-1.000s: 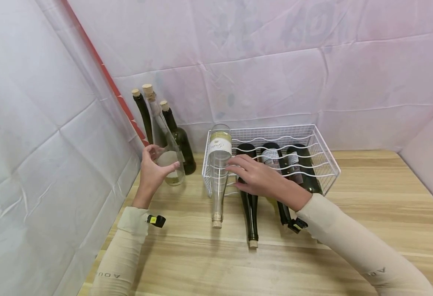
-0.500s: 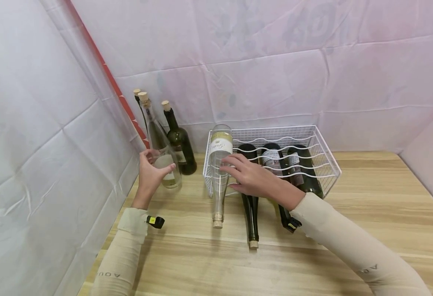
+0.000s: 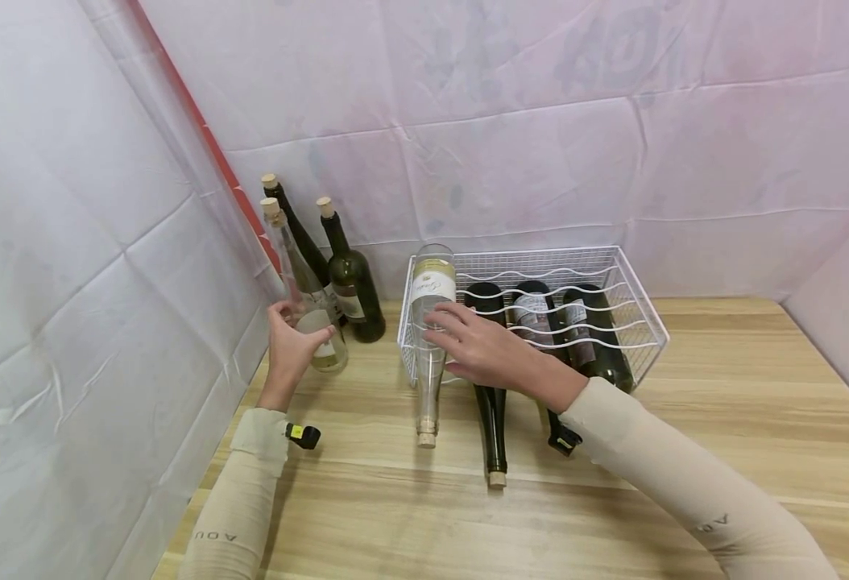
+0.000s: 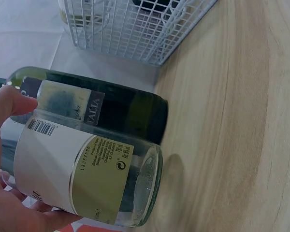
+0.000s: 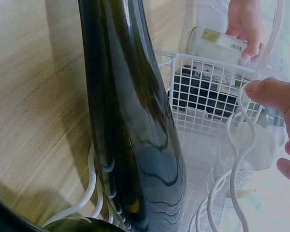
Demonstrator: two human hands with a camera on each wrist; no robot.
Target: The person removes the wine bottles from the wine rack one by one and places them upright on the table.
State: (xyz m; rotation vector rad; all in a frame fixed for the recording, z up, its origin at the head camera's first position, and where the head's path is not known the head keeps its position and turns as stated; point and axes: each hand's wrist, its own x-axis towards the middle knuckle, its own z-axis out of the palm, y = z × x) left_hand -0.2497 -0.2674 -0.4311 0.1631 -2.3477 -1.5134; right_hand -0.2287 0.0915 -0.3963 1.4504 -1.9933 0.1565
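Observation:
My left hand [image 3: 292, 342] grips a clear wine bottle [image 4: 77, 169] with a cork and a white and gold label, fingers and thumb round its lower body. It stands near upright, its base close over the table. Right behind it are two dark corked wine bottles, the nearer one [image 3: 355, 294] with a label. My right hand [image 3: 478, 342] hovers with loosely bent fingers over another clear bottle [image 3: 428, 387], which lies in the white wire rack [image 3: 642, 310] with its corked neck toward me. In the right wrist view, the thumb [image 5: 268, 92] overlaps a wavy wire.
Several dark bottles lie in the rack, including a long-necked one [image 3: 493, 427] beside the clear bottle, its neck reaching over the wooden table [image 3: 395, 515]. White sheeting [image 3: 504, 177] closes the back and the left side, with a red strip [image 3: 207, 133] in the corner.
The left hand has moved its clear bottle leftward and slightly nearer, uncovering more of the dark bottles behind. The right hand has shifted left over the lying clear bottle, which has stayed put.

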